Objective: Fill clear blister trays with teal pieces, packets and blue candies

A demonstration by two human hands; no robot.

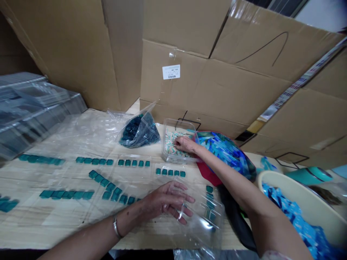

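My right hand [187,143] reaches into a clear plastic tub [164,153] of small white-and-teal pieces [170,139]. Its fingertips are pinched together among the pieces, and what they hold is hidden. My left hand [173,199], with a bracelet on the wrist, is over a clear plastic tray [200,216] near the front of the table. The fingers of that hand are spread; I cannot tell whether they touch the tray. Through the clear plastic a column of teal blocks [209,196] shows. More short rows of teal blocks [134,163] lie farther left, some in clear trays.
Behind the rows stands a clear bag of dark teal blocks [139,130]. Stacked clear trays [40,108] fill the left side. To the right are a bag of blue packets [223,150], a cream basin [300,195] and a teal bottle [309,175]. Cardboard [189,86] walls the back.
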